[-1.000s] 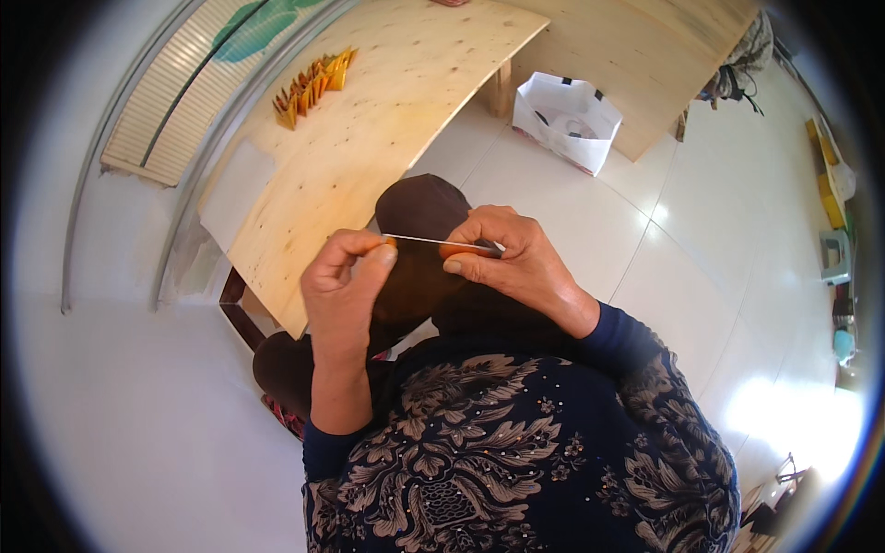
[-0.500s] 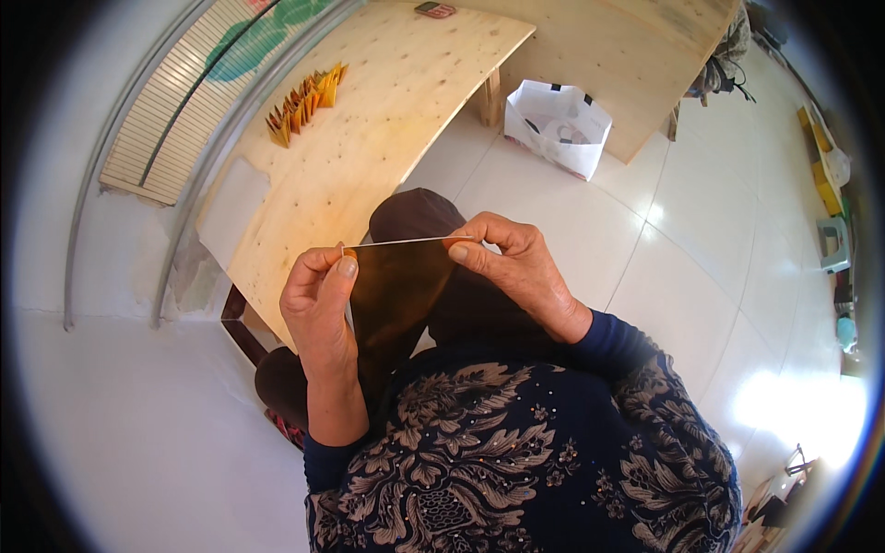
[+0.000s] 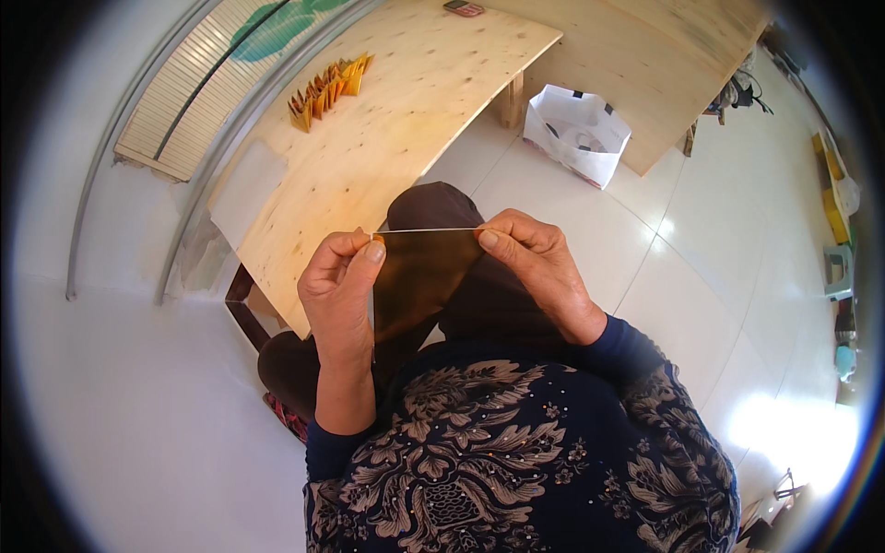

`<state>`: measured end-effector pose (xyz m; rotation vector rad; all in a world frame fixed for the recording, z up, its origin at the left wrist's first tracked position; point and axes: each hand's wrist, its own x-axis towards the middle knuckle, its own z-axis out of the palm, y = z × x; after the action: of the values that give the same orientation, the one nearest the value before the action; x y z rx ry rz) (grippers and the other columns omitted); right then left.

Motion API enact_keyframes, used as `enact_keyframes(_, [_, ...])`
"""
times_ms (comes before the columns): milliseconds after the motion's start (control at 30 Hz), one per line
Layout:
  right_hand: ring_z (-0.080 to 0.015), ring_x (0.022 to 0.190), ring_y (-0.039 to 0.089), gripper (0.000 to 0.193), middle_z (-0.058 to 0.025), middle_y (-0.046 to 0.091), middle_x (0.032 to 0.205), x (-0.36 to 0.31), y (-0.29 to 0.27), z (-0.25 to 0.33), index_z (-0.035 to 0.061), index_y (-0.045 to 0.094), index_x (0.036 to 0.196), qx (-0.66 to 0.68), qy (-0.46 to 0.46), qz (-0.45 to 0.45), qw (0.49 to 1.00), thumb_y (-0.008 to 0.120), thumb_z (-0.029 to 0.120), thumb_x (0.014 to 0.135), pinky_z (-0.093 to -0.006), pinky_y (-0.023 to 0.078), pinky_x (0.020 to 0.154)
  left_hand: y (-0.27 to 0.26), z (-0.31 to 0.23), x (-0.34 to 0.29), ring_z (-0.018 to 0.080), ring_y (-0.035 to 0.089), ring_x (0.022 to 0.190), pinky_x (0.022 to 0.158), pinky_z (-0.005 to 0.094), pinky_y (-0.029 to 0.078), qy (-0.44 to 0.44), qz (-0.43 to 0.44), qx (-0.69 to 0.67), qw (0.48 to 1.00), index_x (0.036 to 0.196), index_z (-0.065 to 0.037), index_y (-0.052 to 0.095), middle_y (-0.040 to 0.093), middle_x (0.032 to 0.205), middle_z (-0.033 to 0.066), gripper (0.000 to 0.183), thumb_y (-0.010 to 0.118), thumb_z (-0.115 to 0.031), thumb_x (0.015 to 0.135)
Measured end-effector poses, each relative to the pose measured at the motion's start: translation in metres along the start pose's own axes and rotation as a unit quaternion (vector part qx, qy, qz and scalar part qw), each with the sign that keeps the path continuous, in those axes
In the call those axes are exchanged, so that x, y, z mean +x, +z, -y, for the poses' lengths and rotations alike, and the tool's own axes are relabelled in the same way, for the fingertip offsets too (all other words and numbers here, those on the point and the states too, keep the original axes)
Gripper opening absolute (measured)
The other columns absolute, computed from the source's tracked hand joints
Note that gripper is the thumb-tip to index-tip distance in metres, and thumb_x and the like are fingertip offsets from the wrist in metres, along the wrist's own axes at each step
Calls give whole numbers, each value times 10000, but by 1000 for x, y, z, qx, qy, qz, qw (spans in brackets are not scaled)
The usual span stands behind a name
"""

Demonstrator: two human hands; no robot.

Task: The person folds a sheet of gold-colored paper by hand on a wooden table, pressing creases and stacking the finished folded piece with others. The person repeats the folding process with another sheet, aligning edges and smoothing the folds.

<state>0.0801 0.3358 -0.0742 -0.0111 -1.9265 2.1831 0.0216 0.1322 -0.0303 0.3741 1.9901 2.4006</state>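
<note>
Between my two hands, over my lap, hangs a thin sheet of gold foil paper, its upper edge stretched straight as a pale line. My left hand pinches the upper left corner between thumb and fingers. At the opposite corner, my right hand grips with thumb and index finger. The sheet's glossy brownish-gold face turns toward me, and its lower part blends with my dark trousers. Beyond the hands, a row of folded gold paper pieces lies close together on the wooden table.
The plywood table runs along the wall on the left, with a small red device at its far end. A white bag stands on the tiled floor beside another wooden board. Grey pipes line the wall.
My view has shifted slightly, so the table and bag appear farther right. Both hands still hold the sheet, whose upper edge now looks more level.
</note>
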Motion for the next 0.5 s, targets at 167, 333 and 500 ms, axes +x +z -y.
enact_keyframes(167, [-70,784,519,186,-3,588,813,-2,-1,-3,-24,663,894,12,33,-2,999,657,159,925,-222,428,715,2,-1,0,54,524,775,732,196,420,-1,0,33,999,910,14,649,620,857,-1,48,660,17,863])
enact_keyframes(333, [-57,780,509,187,7,583,806,-4,-2,-4,-27,659,881,17,41,-1,999,663,156,919,-216,423,710,2,-1,0,52,526,762,722,195,424,-6,5,35,999,913,23,665,623,839,-4,51,661,14,863])
enact_keyframes(500, [-59,776,510,182,6,585,804,-5,-2,-2,-23,658,892,4,39,3,999,663,157,919,-217,425,711,2,-1,0,46,519,759,712,189,416,-20,0,34,999,916,25,666,623,845,-9,56,662,6,864])
